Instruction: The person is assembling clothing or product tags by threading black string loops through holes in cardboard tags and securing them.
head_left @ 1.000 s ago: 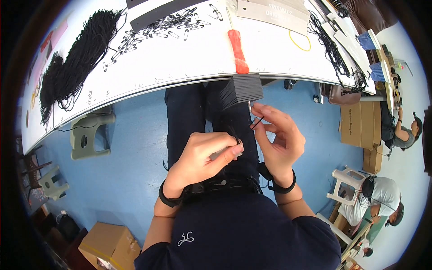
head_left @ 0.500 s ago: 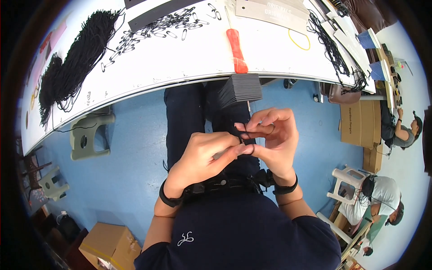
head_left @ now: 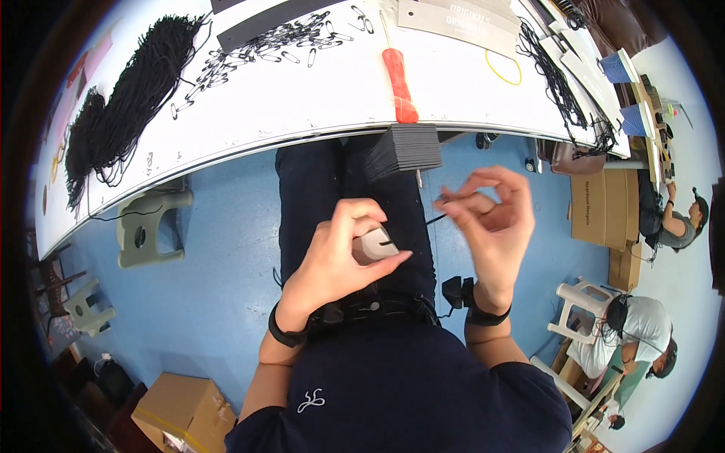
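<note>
Over my lap, my left hand (head_left: 328, 257) curls round a small light-grey card tag (head_left: 370, 247), gripping it between thumb and fingers. A short black mark or bit of cord shows at the tag's edge; which one I cannot tell. To its right, my right hand (head_left: 502, 226) pinches the end of a thin black cord (head_left: 436, 220) between thumb and forefinger, with the other fingers bent loosely. The cord runs back toward the tag; whether it joins it is not visible. Just beyond my hands, a stack of dark card tags (head_left: 411, 147) sits at the table's front edge.
On the white table (head_left: 302, 98) lie a red-handled awl (head_left: 400, 87), scattered safety pins (head_left: 264, 45), a thick bundle of black cords (head_left: 140, 75), a yellow rubber band (head_left: 504, 69) and grey cards (head_left: 457, 29). Stools and cartons stand around; other people sit at the right.
My hands, close together before, have moved apart. The right has drawn rightward with the cord, while the left has turned so the grey tag shows.
</note>
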A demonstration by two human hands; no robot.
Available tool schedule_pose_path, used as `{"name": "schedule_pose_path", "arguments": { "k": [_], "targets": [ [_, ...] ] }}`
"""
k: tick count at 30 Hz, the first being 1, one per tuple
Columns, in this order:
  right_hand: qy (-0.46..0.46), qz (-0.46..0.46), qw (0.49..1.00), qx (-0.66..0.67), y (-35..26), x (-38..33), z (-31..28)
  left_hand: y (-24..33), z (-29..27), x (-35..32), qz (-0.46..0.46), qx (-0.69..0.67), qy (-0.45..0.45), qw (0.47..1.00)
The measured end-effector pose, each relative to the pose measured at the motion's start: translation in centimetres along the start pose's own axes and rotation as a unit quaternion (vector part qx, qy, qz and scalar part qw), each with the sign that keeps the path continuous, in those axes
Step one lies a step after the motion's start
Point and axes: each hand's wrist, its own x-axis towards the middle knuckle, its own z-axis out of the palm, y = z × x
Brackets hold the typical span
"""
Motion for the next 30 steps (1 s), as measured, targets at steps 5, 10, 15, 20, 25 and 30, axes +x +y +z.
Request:
{"name": "schedule_pose_path", "arguments": {
  "k": [5,10,15,20,25,30],
  "targets": [
    [0.103,-0.082,0.991,-0.029,0.5,0.3,-1.1,-0.2,0.2,0.4,-0.046,-0.007,-0.001,0.999],
    [-0.118,0.03,0.982,-0.147,-0.5,-0.3,-1.2,0.6,0.4,0.8,0.053,0.091,-0.035,0.994],
    [-0.234,0.008,0.944,-0.233,-0.4,-1.4,-0.9,0.9,1.1,0.9,0.088,0.103,-0.12,0.983],
    [0.02,-0.11,0.982,-0.152,-4.1,-2.2,-8.3,0.3,-1.1,1.1,0.169,0.065,0.081,0.98],
    [0.417,-0.265,0.853,-0.169,-4.6,3.6,-14.5,0.9,-2.7,0.8,0.105,-0.07,0.466,0.876],
    [0.424,-0.212,0.831,-0.29,-4.2,9.7,-16.4,0.1,-1.5,0.1,0.069,-0.055,0.399,0.913]
  ]
}}
